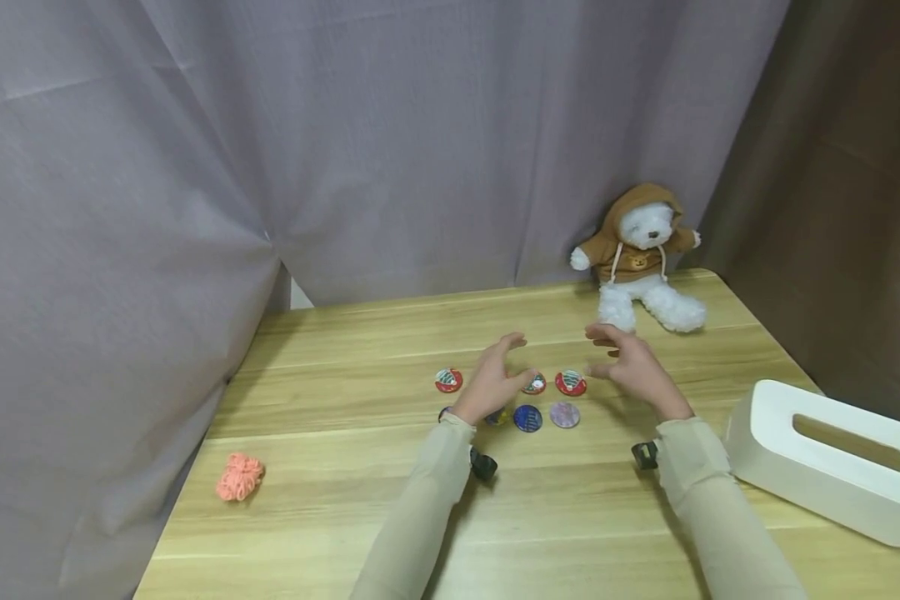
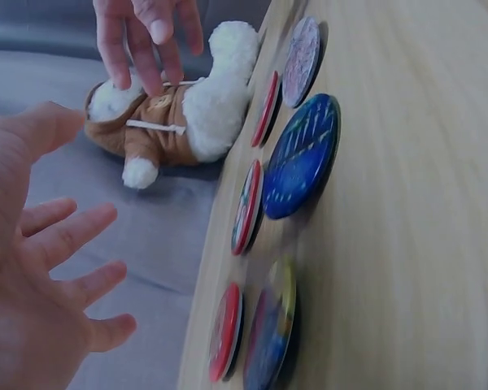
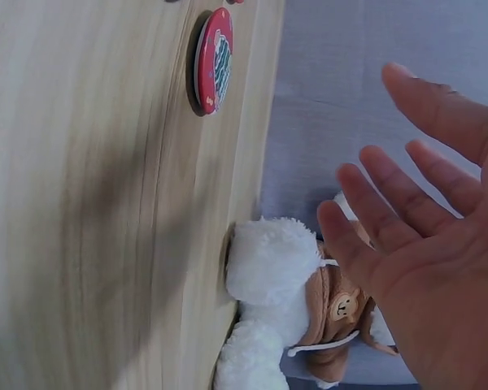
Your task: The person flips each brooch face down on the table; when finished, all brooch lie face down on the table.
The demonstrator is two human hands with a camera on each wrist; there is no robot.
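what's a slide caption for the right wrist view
Open right grip before a white teddy in a brown hoodie, a red-rimmed badge lying on the table.

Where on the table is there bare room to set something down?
Bare tabletop shows between the pink bundle and the round badges, and between the sleeves, nearer than the badges. Crowded: the two badge rows, left hand above, right hand beside; also around the white box.

Round patterned badges (image 1: 527, 418) lie in two rows.
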